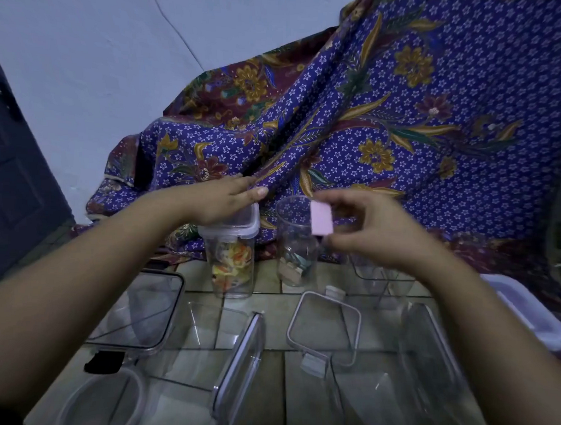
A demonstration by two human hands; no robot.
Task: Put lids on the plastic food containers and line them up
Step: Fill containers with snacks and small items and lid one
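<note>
Right grip [367, 227] pinches a small pink block [320, 218] at frame centre; left grip [222, 202] lies flat and open on a lidded tall container [232, 252]. Nearest, a loose clear lid [324, 328] lies on the tiled floor [273, 310]; farther, an unlidded tall container [295, 242] stands before the batik cloth [409, 121].

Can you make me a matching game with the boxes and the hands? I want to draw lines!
Things:
1. tall clear container with colourful contents
2. tall clear lidless container
3. small pink rectangular piece
4. loose clear square lid with grey rim

Places or states:
A. lying flat on the tiled floor
B. pinched in the right hand
C. lidded, the left hand resting on top
D. open at the top, standing right of the lidded one

Pairs: 1-C, 2-D, 3-B, 4-A
</note>
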